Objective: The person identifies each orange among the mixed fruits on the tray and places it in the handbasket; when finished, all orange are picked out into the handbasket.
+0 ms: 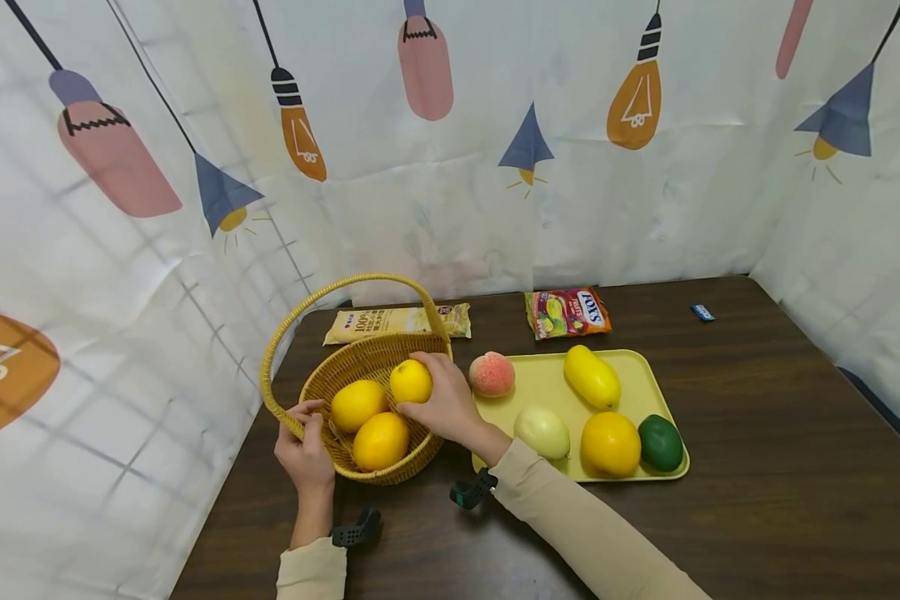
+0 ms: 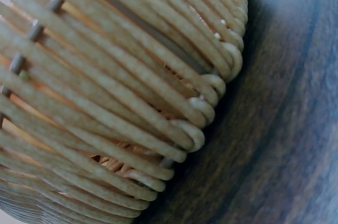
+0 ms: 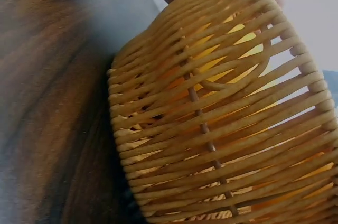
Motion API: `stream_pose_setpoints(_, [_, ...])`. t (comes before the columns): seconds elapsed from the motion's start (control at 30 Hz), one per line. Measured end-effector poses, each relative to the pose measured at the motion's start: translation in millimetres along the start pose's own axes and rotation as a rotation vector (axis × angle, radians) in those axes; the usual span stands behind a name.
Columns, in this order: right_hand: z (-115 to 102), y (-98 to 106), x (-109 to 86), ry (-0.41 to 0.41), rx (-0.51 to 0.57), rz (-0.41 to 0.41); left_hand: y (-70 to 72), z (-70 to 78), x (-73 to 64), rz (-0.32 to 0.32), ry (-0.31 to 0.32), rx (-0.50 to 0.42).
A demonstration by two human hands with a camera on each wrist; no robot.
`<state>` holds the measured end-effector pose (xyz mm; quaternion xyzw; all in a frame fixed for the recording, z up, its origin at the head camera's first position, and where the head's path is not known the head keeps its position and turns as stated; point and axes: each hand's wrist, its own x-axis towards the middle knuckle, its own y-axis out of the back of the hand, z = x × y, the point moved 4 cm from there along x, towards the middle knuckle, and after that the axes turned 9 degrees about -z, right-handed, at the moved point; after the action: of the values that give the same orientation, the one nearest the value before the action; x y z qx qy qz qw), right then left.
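Observation:
A yellow wicker basket [image 1: 412,467] with a tall arched handle stands on the left part of the table; its woven side fills much of both wrist views. My left hand [image 1: 305,454] grips the basket's left rim by the foot of the handle. With thumb and fingers, my right hand [image 1: 450,404] holds a small lemon [image 1: 411,382] inside the basket's right side. Two larger yellow fruits, one upper [image 1: 358,405] and one lower [image 1: 381,442], lie in the basket. Neither wrist view shows the held lemon clearly.
Right of the basket, a yellow tray [image 1: 536,375] bears a peach [image 1: 492,374], a pale green round fruit [image 1: 542,432], a yellow mango-like fruit [image 1: 592,377], an orange-yellow fruit [image 1: 611,444] and a dark green fruit [image 1: 661,443]. Behind are a beige packet [image 1: 397,322], a candy bag [image 1: 567,313] and a small blue packet [image 1: 702,312].

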<state>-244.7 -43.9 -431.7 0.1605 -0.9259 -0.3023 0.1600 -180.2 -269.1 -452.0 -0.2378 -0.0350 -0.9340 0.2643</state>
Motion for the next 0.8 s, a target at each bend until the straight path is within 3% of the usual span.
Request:
stream_pose_setpoints(0.1, [-1.4,-1.8,4.7,-0.034,-0.036,-0.021,-0.4,4.4,-1.2,-0.006,0.001,-0.005])
stream_pose_setpoints(0.3, [-3.5,-3.2,12.9,-0.092,-0.108,-0.041,-6.1,26.7,-4.1,-0.014,-0.013,-0.009])
stream_pose_setpoints(0.57, [-1.5,-0.9,17.2,-0.101,-0.045,0.035,-8.2,33.2,-4.8,-0.011,-0.009,-0.008])
stream_pose_setpoints(0.8, [-2.0,2.6,10.3,-0.042,0.018,-0.004,-8.9,32.5,-5.1,-0.005,-0.008,0.002])
